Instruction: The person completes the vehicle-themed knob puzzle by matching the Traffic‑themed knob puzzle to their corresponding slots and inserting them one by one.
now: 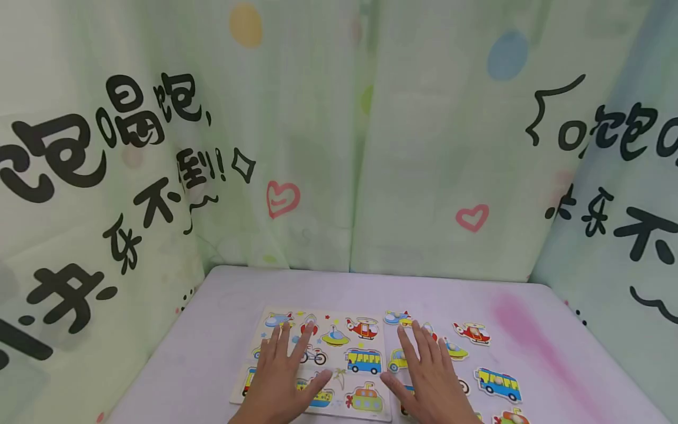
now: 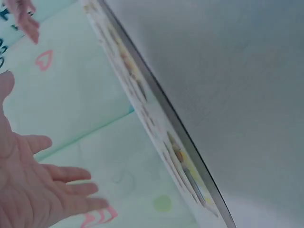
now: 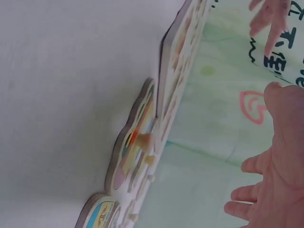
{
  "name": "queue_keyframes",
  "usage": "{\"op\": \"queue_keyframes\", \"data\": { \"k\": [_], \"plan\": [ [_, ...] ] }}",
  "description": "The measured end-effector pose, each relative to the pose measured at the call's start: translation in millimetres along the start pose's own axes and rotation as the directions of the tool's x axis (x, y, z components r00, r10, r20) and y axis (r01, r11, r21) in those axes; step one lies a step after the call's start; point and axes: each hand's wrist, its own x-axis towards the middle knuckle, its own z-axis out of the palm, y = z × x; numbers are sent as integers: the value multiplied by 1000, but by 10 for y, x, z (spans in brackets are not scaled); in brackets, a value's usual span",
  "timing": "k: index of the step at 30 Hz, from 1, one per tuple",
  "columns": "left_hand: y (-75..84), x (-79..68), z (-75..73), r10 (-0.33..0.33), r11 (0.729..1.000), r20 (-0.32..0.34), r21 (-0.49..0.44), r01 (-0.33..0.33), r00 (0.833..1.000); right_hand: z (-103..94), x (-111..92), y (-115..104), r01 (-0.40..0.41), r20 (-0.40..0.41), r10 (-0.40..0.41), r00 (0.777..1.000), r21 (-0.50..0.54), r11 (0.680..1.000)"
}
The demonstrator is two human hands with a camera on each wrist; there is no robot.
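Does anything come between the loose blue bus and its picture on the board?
Yes: in the head view, the right hand and yellow car piece both come between the loose blue bus and its picture.

1. The place is a small nook closed in by fabric; whether it belongs to a home, a classroom or a studio cannot be told.
2. Pale green curtains [image 1: 413, 171] hang behind the table and along both sides, showing folds.
3. They carry a cheerful print: black Chinese lettering [image 1: 642, 240], outlined pink hearts [image 1: 283, 199] and coloured dots [image 1: 507, 56].
4. A pale table [image 1: 445, 297] with a pink smear [image 1: 529, 335] fills the floor of the nook.
5. A vehicle picture board [image 1: 336, 357] and loose vehicle pieces [image 1: 498, 384] give it a play-corner look.
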Motion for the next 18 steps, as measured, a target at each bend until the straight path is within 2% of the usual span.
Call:
{"op": "queue_keyframes", "data": {
  "k": [3, 5, 9, 12, 15, 18],
  "plan": [
    [-1, -132, -159, -74, 988, 72, -130, 83, 995, -49, -35, -42, -4, -5, 4, 1000, -3, 1000],
    [-8, -213, -252, -119, 967, 131, -210, 145, 984, -81, -68, -64, 6, -22, -6, 1000, 1, 1000],
    [-96, -335, -374, -179, 937, 200, -262, 229, 963, -142, -144, -114, 15, -47, -15, 999, 13, 1000],
    [-224, -407, -399, -242, 935, 217, -210, 287, 946, -181, -193, -164, 17, -43, -15, 999, 34, 999],
    [-367, -459, -384, -315, 930, 245, -114, 350, 917, -220, -240, -211, 12, -8, -12, 1000, 82, 997],
    [-497, -490, -364, -358, 924, 273, -33, 381, 893, -257, -289, -245, 2, 38, -7, 999, 138, 990]
  ]
}}
